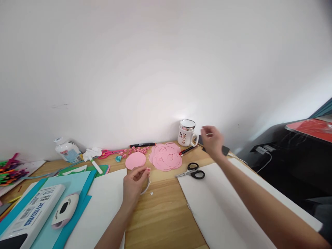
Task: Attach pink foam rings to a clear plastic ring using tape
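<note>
My left hand [135,181] is closed in a pinch over the bare wood, with a small pink piece [148,169] at its fingertips. A thin white curved strip [146,188] shows just below it; whether the hand holds this too I cannot tell. My right hand [212,140] is raised right of the white mug [185,136], its bent fingers smeared by motion. Between the hands lie black-handled scissors [193,171] with slightly parted blades. Behind are a pink paper disc [135,160], a pile of pink cut paper [167,157] and several small pink rolls [138,149].
White sheets [106,193] lie left and right on the wooden table [163,214]. A correction-tape-like dispenser [65,211] and a white box [33,214] rest on blue paper. At the back are a white bottle [67,150], pink scissors [110,153] and a black marker [142,145].
</note>
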A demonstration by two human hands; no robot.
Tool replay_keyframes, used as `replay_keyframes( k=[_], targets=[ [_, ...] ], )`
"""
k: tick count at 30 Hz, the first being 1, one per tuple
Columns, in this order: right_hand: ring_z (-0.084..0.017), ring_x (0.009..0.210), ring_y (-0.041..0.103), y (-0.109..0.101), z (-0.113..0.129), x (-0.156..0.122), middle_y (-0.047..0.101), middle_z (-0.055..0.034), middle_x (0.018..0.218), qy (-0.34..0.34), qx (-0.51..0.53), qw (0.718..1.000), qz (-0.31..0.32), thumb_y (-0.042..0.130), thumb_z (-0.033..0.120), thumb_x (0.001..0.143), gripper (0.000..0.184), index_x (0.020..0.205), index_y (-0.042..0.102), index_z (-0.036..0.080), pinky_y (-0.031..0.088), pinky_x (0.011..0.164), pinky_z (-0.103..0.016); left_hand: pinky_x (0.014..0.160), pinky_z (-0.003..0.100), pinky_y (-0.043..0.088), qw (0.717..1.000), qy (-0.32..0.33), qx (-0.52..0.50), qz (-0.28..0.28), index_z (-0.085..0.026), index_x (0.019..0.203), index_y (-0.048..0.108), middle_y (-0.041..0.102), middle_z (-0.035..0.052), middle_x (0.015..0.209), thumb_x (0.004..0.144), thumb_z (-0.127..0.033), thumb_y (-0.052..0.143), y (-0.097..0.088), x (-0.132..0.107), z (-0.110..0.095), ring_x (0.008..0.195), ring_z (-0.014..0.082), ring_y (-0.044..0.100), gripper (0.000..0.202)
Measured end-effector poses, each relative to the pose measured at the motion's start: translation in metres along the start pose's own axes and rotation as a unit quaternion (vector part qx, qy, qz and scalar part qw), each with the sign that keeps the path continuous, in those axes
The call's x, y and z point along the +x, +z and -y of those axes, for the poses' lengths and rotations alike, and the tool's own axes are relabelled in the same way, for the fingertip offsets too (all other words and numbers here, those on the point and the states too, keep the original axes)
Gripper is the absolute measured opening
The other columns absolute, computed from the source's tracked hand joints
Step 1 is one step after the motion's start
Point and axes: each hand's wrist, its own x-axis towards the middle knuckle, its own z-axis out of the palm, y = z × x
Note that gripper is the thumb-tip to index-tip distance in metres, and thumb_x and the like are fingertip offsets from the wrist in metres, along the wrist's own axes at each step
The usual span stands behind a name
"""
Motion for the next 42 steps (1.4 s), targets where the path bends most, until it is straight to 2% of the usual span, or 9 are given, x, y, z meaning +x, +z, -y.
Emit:
replay_keyframes(
  k=[2,5,7,10,12,16,20,30,42],
  targets=[
    [-0.016,0.059,0.057,0.02,0.048,-0.037,0.062,-0.0051,0.068,0.025,0.12,0.987,0.103,0.047,0.042,0.077,0.028,0.079,0.059,0.017,0.046,0.056,-0.028,0.065,0.026,0.052,1.0,0.005,-0.002,-0.005,-0.016,0.077,0.07,0.069,0.0044,0.072,0.062,-0.033,0.067,-0.001,0.001,0.0,0.063,0.0159,0.063,0.023],
    [-0.013,0.051,0.055,0.052,0.096,-0.099,0.059,-0.0032,0.06,0.113,0.25,0.914,0.298,0.044,0.043,0.079,0.031,0.069,0.056,0.016,0.043,0.044,-0.024,0.068,0.027,0.052,1.0,0.001,-0.013,-0.025,-0.016,0.078,0.07,0.069,0.0042,0.07,0.061,-0.033,0.068,-0.004,0.003,0.003,0.064,0.0166,0.064,0.024],
    [-0.014,0.056,0.057,0.069,0.108,-0.132,0.06,-0.0043,0.069,0.152,0.295,0.882,0.334,0.049,0.043,0.077,0.028,0.076,0.057,0.016,0.044,0.043,-0.023,0.07,0.028,0.051,0.999,-0.01,-0.027,-0.046,-0.016,0.08,0.07,0.07,0.0041,0.071,0.06,-0.032,0.069,-0.007,0.005,0.006,0.066,0.0172,0.064,0.026],
    [-0.016,0.07,0.059,0.081,0.107,-0.153,0.061,-0.0062,0.082,0.15,0.335,0.871,0.327,0.055,0.041,0.074,0.028,0.087,0.057,0.017,0.048,0.053,-0.024,0.07,0.028,0.052,0.996,-0.028,-0.042,-0.07,-0.016,0.082,0.069,0.07,0.0043,0.07,0.059,-0.032,0.07,-0.008,0.007,0.008,0.067,0.0182,0.065,0.028],
    [-0.015,0.072,0.058,0.084,0.102,-0.154,0.061,-0.0061,0.084,0.153,0.366,0.852,0.342,0.055,0.041,0.075,0.028,0.089,0.057,0.017,0.049,0.056,-0.024,0.069,0.029,0.052,0.996,-0.034,-0.037,-0.071,-0.015,0.082,0.069,0.07,0.0044,0.069,0.059,-0.033,0.069,-0.007,0.007,0.007,0.067,0.0186,0.065,0.029],
    [-0.012,0.061,0.055,0.084,0.098,-0.15,0.058,-0.0022,0.07,0.182,0.425,0.786,0.41,0.053,0.044,0.076,0.028,0.081,0.058,0.016,0.047,0.052,-0.023,0.072,0.029,0.052,0.998,-0.027,0.002,-0.064,-0.016,0.08,0.069,0.071,0.0049,0.074,0.059,-0.033,0.069,-0.003,0.005,0.003,0.071,0.0197,0.065,0.027],
    [-0.01,0.054,0.051,0.084,0.1,-0.151,0.056,0.0,0.063,0.198,0.447,0.761,0.426,0.053,0.047,0.075,0.031,0.071,0.058,0.016,0.046,0.051,-0.022,0.072,0.029,0.052,0.998,-0.021,0.018,-0.062,-0.016,0.079,0.07,0.071,0.0053,0.079,0.059,-0.033,0.069,-0.001,0.005,0.0,0.074,0.0201,0.065,0.026],
    [-0.01,0.053,0.051,0.086,0.098,-0.15,0.056,0.0005,0.06,0.21,0.453,0.76,0.416,0.057,0.049,0.071,0.033,0.07,0.058,0.016,0.046,0.05,-0.023,0.07,0.029,0.052,0.998,-0.045,0.006,-0.045,-0.014,0.081,0.07,0.071,0.0063,0.075,0.059,-0.034,0.069,-0.002,0.004,0.0,0.071,0.0202,0.065,0.029],
    [-0.012,0.055,0.056,0.082,0.102,-0.147,0.059,0.0,0.06,0.243,0.478,0.737,0.411,0.06,0.047,0.069,0.033,0.067,0.057,0.015,0.048,0.053,-0.025,0.075,0.03,0.051,0.996,-0.062,-0.035,-0.051,-0.015,0.084,0.069,0.071,0.0068,0.081,0.058,-0.032,0.071,-0.003,0.006,0.005,0.077,0.0204,0.065,0.032]
  ],
)
